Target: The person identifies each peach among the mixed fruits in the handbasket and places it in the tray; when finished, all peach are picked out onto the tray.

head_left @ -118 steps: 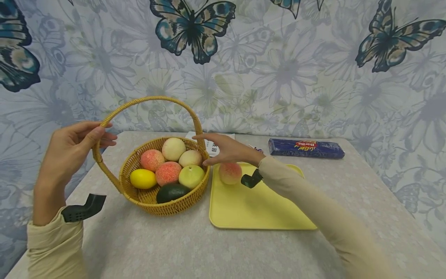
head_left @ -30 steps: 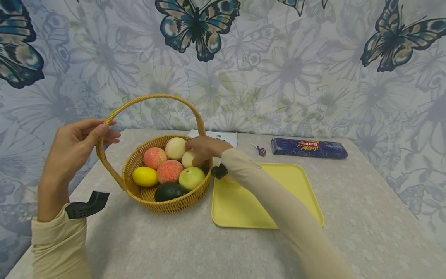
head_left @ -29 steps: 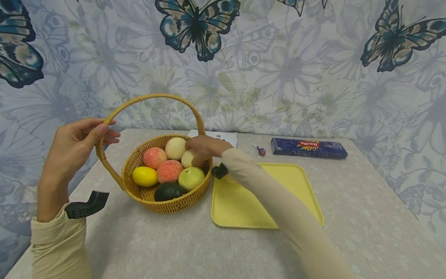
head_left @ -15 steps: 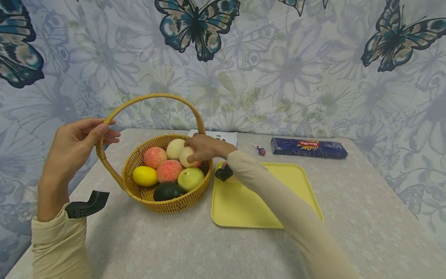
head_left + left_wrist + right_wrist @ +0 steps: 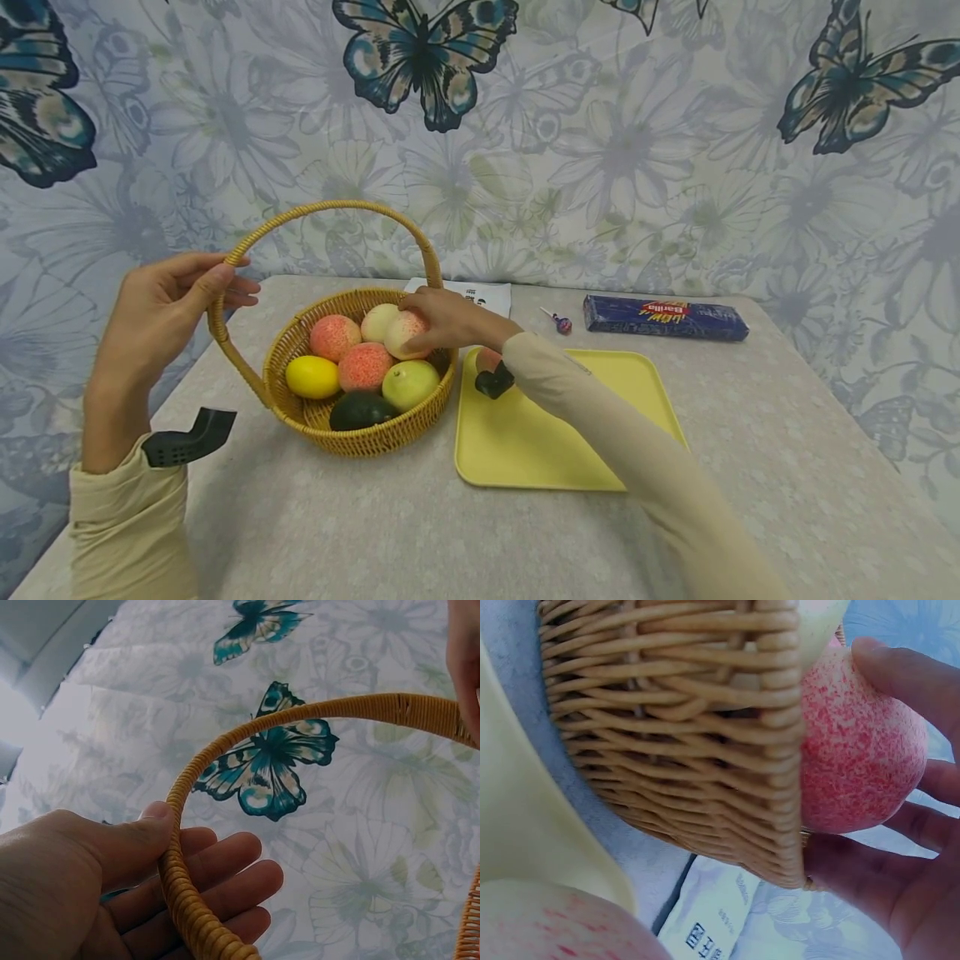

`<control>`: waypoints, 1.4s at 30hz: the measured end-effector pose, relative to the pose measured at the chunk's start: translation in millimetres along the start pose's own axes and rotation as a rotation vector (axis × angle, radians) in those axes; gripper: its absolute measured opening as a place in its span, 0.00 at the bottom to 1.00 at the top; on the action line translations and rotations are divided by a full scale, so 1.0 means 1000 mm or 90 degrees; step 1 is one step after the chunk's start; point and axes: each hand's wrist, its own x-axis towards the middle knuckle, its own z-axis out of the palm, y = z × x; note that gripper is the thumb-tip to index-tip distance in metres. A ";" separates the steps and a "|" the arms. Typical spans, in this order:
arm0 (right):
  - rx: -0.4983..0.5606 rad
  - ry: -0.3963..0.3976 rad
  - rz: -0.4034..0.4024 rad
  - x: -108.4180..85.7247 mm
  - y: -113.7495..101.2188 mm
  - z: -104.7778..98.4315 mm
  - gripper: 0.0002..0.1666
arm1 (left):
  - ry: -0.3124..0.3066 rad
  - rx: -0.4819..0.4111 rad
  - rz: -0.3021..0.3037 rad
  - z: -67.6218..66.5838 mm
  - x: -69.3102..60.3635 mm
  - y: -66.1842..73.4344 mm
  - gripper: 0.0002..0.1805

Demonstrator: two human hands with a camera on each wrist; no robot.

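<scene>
In the round yellow wicker basket's (image 5: 390,437) right side, your right hand (image 5: 453,321), the nearer one, pinched a round pink-and-white peach (image 5: 402,335); your left hand (image 5: 157,310) pinched the curved woven handle (image 5: 337,205).

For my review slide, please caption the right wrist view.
Right hand holding a speckled peach at the rim of a basket, a second peach lower left.
</scene>
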 end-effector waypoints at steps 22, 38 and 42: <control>0.092 0.071 0.011 -0.016 0.003 0.016 0.46 | 0.006 0.008 0.003 0.000 0.000 0.000 0.15; 0.375 0.157 0.025 -0.042 0.001 0.025 0.42 | 0.002 0.000 0.007 0.000 -0.001 0.000 0.15; 0.456 0.146 0.007 -0.052 -0.002 0.025 0.39 | 0.002 0.003 0.003 0.000 -0.001 -0.001 0.15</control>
